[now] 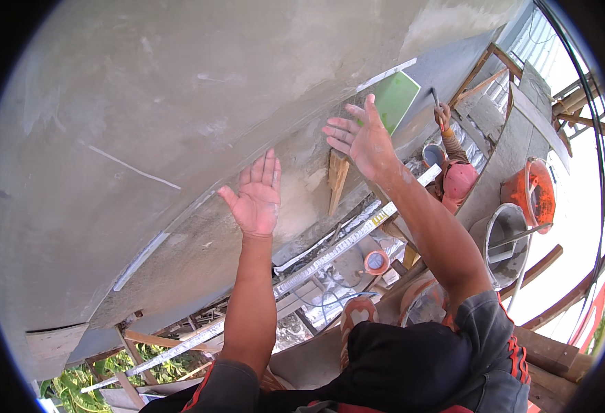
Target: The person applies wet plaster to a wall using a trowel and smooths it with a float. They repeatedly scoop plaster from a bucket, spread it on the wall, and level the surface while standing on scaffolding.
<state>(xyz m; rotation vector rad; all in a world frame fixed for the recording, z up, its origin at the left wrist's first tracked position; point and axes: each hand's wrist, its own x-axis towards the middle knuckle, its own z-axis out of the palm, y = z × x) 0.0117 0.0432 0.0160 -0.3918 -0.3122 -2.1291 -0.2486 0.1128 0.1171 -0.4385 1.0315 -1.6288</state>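
Apart and open-palmed, the bare left hand (256, 203) and dusty right hand (373, 148) hover mid-frame before the grey plastered wall (178, 89); a flat pale-green board (397, 100) appears just beside the right thumb, upper right of centre.

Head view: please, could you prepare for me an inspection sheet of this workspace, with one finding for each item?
Surface: grey wall, marked with pale streaks and patches.
Job's things: green panel, partly behind the right hand in the picture; whether they touch, I cannot tell.
Clutter: orange bucket and grey bucket at the right.
Hands: right hand and left hand raised, fingers spread, nothing held.
Cables: black cables run along the right side; a thin blue hose or cable lies below.
Surroundings: another person in pink headwear, one arm raised; green leaves at lower left.
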